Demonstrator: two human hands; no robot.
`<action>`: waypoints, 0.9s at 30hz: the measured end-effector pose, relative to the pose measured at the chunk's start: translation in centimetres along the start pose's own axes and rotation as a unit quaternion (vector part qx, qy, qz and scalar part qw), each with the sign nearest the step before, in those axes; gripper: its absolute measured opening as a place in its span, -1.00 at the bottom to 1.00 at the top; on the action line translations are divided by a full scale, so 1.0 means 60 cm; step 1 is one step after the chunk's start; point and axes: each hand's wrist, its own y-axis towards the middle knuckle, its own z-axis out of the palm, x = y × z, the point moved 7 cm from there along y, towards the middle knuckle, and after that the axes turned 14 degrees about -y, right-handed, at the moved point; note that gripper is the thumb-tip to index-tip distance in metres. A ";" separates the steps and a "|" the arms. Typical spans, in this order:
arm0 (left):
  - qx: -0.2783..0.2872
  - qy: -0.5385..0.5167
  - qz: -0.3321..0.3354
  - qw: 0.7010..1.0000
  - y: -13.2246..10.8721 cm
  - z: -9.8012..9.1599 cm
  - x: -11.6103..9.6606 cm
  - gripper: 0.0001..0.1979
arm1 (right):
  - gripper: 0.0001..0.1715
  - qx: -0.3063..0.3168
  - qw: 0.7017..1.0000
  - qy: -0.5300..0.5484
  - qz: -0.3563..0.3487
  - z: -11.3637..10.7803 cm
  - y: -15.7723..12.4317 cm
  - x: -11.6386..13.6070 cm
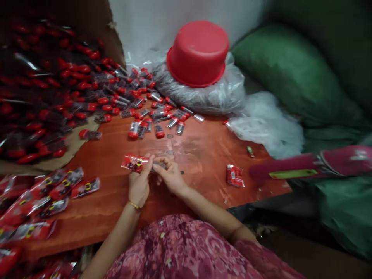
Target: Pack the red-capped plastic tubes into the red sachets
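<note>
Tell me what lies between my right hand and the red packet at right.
Just tabletop, with a small dark spot by your right hand; the head view shows it.

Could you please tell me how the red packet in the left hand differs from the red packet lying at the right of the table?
The held packet is gripped by the left hand, while the lying packet rests on the table, untouched. Fingers partly cover the held packet; the lying packet is uncovered. The held packet shows black and yellow print, the lying packet a pale patch. Both are mainly red and shiny.
</note>
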 end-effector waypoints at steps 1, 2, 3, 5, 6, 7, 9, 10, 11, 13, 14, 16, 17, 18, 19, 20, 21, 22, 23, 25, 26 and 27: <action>0.009 -0.007 -0.003 1.000 0.001 0.004 0.002 -0.61 | -0.61 -0.032 0.999 0.009 -0.010 -0.003 0.001 0.001; 0.016 -0.016 -0.006 1.000 0.002 0.008 0.004 -0.63 | -0.61 -0.062 0.998 0.015 -0.026 -0.005 0.001 0.003; 0.022 -0.026 -0.010 0.999 0.002 0.011 0.004 -0.65 | -0.60 -0.081 0.996 0.018 -0.040 -0.007 0.001 0.006; 0.029 -0.043 -0.021 0.998 0.002 0.015 0.001 -0.70 | -0.56 -0.067 0.996 0.033 -0.053 -0.004 0.001 0.011; 0.030 -0.049 -0.032 0.998 0.002 0.016 0.000 -0.73 | -0.53 -0.037 0.997 0.047 -0.047 0.000 0.001 0.011; 0.029 -0.056 -0.046 0.997 0.002 0.017 -0.001 -0.76 | -0.50 0.000 0.998 0.060 -0.034 0.004 0.001 0.010; 0.016 -0.069 -0.066 0.995 0.001 0.016 0.001 -0.85 | -0.47 0.052 0.996 0.066 -0.008 0.005 0.000 0.006; 0.009 -0.076 -0.069 0.995 0.000 0.016 0.003 -0.88 | -0.48 0.059 0.997 0.058 -0.003 0.001 0.000 0.003; 0.004 -0.080 -0.065 0.995 -0.002 0.017 0.004 -0.89 | -0.50 0.052 0.998 0.047 -0.004 -0.005 0.000 0.001; 0.015 -0.070 -0.051 0.996 -0.006 0.024 0.009 -0.85 | -0.54 0.020 0.999 0.034 -0.013 -0.018 0.001 -0.002; 0.031 -0.055 -0.050 0.997 -0.009 0.030 0.012 -0.80 | -0.55 0.006 0.999 0.037 -0.017 -0.022 0.001 -0.003; 0.064 -0.013 -0.057 0.996 -0.014 0.042 0.019 -0.70 | -0.55 -0.012 0.999 0.049 -0.020 -0.028 -0.001 -0.004; 0.077 0.003 -0.060 0.995 -0.016 0.048 0.021 -0.67 | -0.55 -0.023 0.998 0.051 -0.021 -0.031 -0.003 -0.002; 0.087 0.009 -0.062 0.994 -0.017 0.052 0.022 -0.65 | -0.55 -0.036 0.998 0.050 -0.025 -0.036 -0.007 0.001; 0.094 0.006 -0.062 0.994 -0.017 0.055 0.022 -0.63 | -0.56 -0.052 0.997 0.046 -0.031 -0.042 -0.011 0.005; 0.099 -0.006 -0.055 0.994 -0.017 0.057 0.020 -0.62 | -0.57 -0.071 0.996 0.038 -0.039 -0.050 -0.016 0.010; 0.101 -0.020 -0.044 0.994 -0.015 0.058 0.018 -0.61 | -0.58 -0.089 0.995 0.027 -0.046 -0.058 -0.020 0.014; 0.103 -0.029 -0.031 0.994 -0.012 0.057 0.016 -0.62 | -0.59 -0.102 0.993 0.016 -0.052 -0.066 -0.023 0.017; 0.103 -0.030 -0.018 0.994 -0.009 0.055 0.014 -0.63 | -0.61 -0.106 0.993 0.004 -0.055 -0.071 -0.024 0.017; 0.103 -0.014 -0.006 0.995 -0.004 0.050 0.018 -0.66 | -0.64 -0.106 0.992 -0.016 -0.063 -0.076 -0.025 0.016; 0.103 -0.001 -0.006 0.995 -0.003 0.048 0.021 -0.66 | -0.66 -0.105 0.992 -0.023 -0.066 -0.076 -0.025 0.015; 0.105 0.013 -0.011 0.994 -0.004 0.045 0.026 -0.67 | -0.68 -0.106 0.992 -0.026 -0.069 -0.075 -0.026 0.014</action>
